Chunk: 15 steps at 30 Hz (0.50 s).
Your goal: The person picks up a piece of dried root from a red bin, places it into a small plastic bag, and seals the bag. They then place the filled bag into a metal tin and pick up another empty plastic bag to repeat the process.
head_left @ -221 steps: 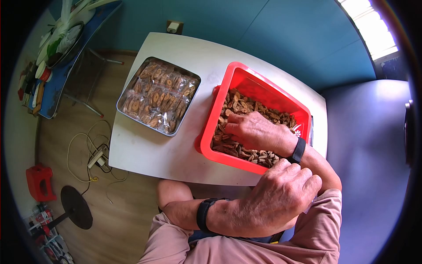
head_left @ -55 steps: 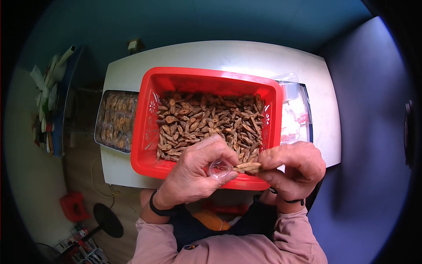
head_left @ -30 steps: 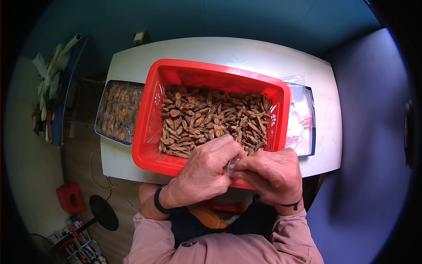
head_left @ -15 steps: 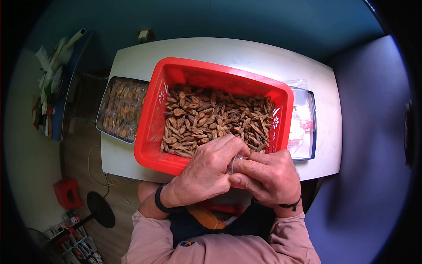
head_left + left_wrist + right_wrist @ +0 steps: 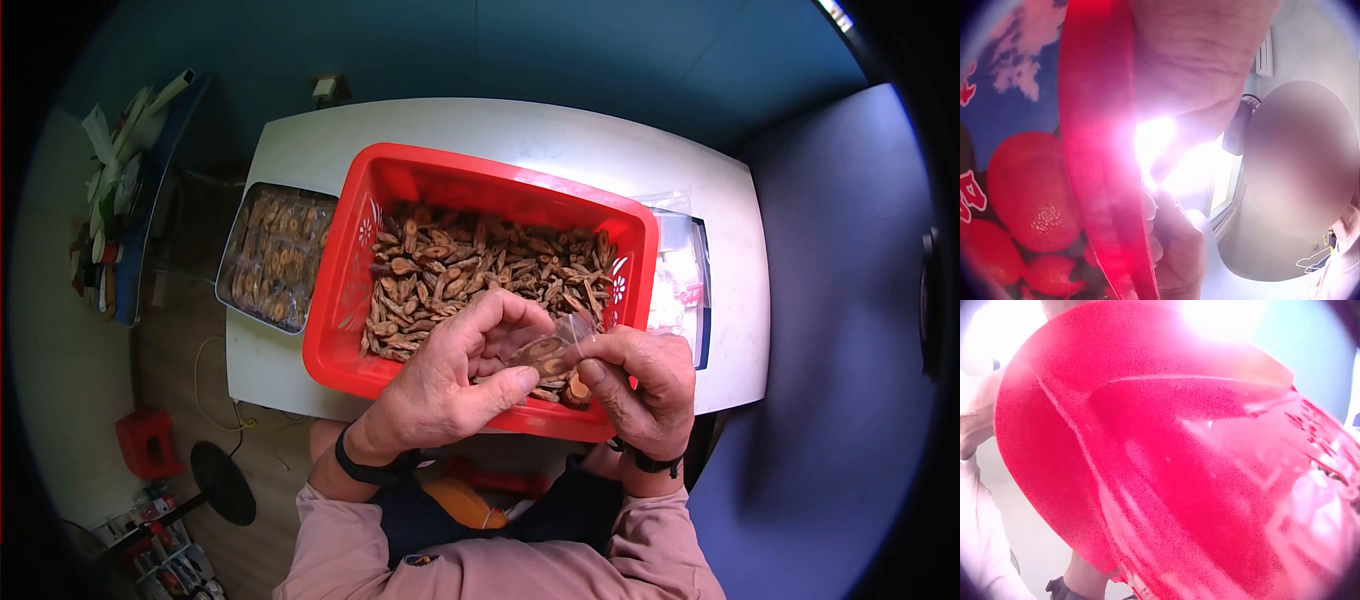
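In the head view my right hand (image 5: 645,390) pinches one end of a small clear plastic bag (image 5: 545,352) between thumb and forefinger. Brown dried root slices show through the plastic. My left hand (image 5: 455,375) curls loosely round the bag's other end, thumb below and fingers above. Both hands are over the near rim of a red plastic basket (image 5: 400,158), which holds many loose dried slices (image 5: 430,270). In the left wrist view the red basket (image 5: 1100,150) stands close in front, with fingers (image 5: 1179,247) beside it. Glare and the red wall (image 5: 1166,462) fill the right wrist view.
A metal tin (image 5: 232,300) of filled bags stands left of the basket on the white table (image 5: 300,140). Right of it, a tray (image 5: 703,345) holds clear plastic bags. A blue shelf (image 5: 140,255) with piled items is far left; a power outlet (image 5: 325,88) is on the wall.
Earlier the right hand was in the basket, then brought slices to the bag's mouth in the left hand. The hands have since drawn apart, showing the bag with slices inside.
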Each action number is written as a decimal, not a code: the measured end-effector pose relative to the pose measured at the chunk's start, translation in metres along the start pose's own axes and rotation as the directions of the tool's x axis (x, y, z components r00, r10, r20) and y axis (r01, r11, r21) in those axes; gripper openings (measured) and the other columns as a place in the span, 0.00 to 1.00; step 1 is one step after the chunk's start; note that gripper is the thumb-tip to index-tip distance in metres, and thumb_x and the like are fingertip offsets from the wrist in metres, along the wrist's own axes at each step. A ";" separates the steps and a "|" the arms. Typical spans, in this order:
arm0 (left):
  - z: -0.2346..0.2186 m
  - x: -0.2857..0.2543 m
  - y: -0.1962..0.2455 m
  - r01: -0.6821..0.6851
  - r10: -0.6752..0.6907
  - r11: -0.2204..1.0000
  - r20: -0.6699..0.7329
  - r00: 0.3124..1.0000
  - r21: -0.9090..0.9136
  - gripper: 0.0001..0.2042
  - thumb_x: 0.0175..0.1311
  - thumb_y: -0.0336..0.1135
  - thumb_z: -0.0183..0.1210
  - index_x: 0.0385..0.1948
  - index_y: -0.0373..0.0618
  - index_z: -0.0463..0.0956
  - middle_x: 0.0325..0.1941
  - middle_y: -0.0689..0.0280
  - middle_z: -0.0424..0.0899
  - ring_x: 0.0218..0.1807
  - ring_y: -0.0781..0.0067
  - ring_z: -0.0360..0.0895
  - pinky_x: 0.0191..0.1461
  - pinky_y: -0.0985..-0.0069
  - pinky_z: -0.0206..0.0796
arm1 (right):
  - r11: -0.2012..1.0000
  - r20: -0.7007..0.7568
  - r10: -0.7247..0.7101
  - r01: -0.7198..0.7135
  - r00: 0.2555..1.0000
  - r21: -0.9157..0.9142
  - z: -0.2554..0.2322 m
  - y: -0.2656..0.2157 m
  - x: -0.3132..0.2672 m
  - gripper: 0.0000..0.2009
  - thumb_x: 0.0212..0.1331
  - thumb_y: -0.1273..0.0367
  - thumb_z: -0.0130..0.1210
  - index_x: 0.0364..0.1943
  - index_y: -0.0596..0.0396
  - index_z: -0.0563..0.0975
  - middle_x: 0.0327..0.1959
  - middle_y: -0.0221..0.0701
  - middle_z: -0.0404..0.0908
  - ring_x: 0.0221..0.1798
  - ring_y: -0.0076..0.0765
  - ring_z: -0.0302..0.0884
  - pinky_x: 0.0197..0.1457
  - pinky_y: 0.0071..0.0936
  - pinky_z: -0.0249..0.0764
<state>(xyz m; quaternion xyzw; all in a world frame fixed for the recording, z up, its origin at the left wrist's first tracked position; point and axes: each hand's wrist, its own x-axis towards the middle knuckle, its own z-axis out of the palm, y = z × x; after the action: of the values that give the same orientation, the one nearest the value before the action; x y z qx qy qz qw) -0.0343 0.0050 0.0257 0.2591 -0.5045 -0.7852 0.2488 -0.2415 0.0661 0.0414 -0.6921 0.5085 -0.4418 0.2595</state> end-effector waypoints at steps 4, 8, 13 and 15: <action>-0.002 0.002 -0.005 0.007 -0.008 0.995 -0.007 1.000 -0.098 0.13 0.69 0.26 0.55 0.53 0.38 0.68 0.45 0.66 0.78 0.43 0.84 0.77 0.46 0.82 0.73 | 1.000 0.039 -0.013 0.013 0.999 0.000 0.000 0.000 0.000 0.09 0.52 0.79 0.65 0.38 0.60 0.81 0.23 0.37 0.80 0.23 0.37 0.80 0.26 0.28 0.72; -0.005 0.003 -0.006 -0.081 0.076 0.992 -0.053 0.996 -0.097 0.08 0.71 0.28 0.55 0.48 0.36 0.72 0.39 0.67 0.79 0.36 0.85 0.76 0.43 0.83 0.73 | 0.999 0.022 -0.042 0.043 0.999 -0.013 0.001 -0.005 0.001 0.12 0.52 0.80 0.64 0.42 0.60 0.81 0.24 0.37 0.81 0.23 0.36 0.82 0.26 0.26 0.73; -0.010 0.001 -0.001 -0.156 0.117 0.972 -0.208 0.971 -0.179 0.07 0.71 0.29 0.56 0.46 0.38 0.75 0.36 0.68 0.80 0.33 0.85 0.75 0.38 0.84 0.71 | 0.991 -0.111 0.098 -0.087 0.989 0.101 0.003 -0.014 -0.005 0.16 0.49 0.80 0.65 0.45 0.62 0.82 0.22 0.35 0.81 0.22 0.33 0.82 0.26 0.26 0.73; -0.013 -0.002 0.004 -0.260 0.191 0.948 -0.328 0.925 -0.182 0.06 0.70 0.29 0.57 0.44 0.40 0.78 0.34 0.69 0.82 0.31 0.85 0.75 0.35 0.85 0.69 | 1.000 -0.086 0.001 -0.001 0.996 0.001 -0.003 -0.009 -0.005 0.16 0.48 0.80 0.65 0.44 0.62 0.82 0.22 0.34 0.81 0.22 0.32 0.82 0.26 0.25 0.73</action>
<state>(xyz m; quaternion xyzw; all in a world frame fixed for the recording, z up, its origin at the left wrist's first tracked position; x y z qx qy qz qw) -0.0238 -0.0040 0.0253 0.2879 -0.3957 -0.7527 0.4405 -0.2409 0.0738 0.0484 -0.6720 0.5195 -0.4711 0.2379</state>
